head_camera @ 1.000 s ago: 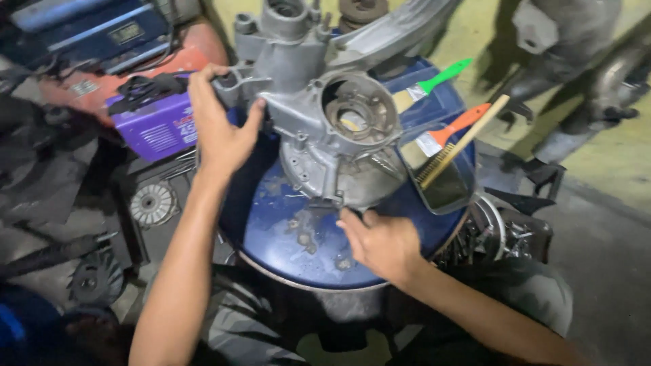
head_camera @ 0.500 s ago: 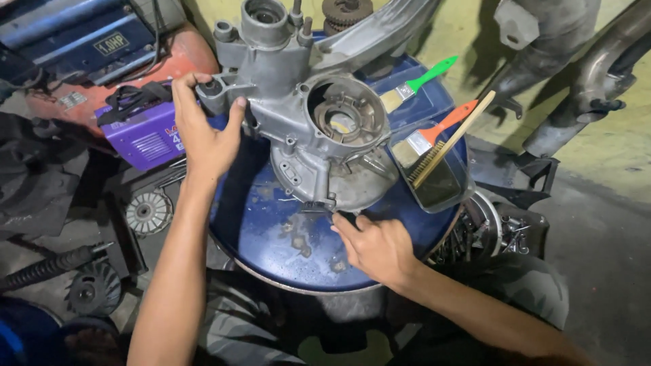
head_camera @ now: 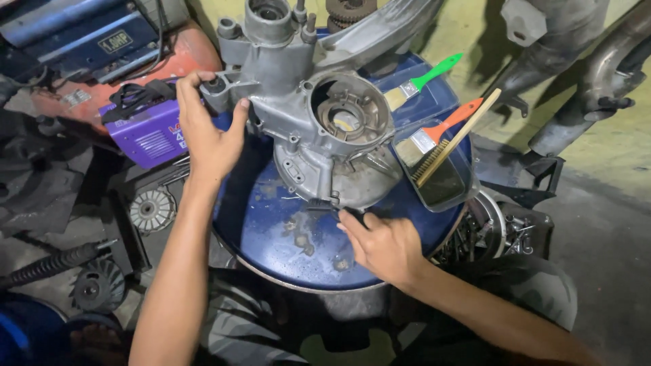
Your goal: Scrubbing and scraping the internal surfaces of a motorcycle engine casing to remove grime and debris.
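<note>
A grey cast-metal engine casing with a round opening lies on the lid of a blue drum. My left hand grips a lug on the casing's left side. My right hand rests on the drum lid just below the casing, its fingertips touching the casing's lower edge; whether they pinch a small part there is unclear.
A clear tray on the drum's right holds an orange-handled brush and a wooden stick. A green-handled brush lies behind it. A purple box-shaped machine stands at the left. Metal parts and gears litter the floor.
My left hand has slid a little along the casing's left lug. My right hand has moved closer to the casing's lower edge. The view has shifted slightly.
</note>
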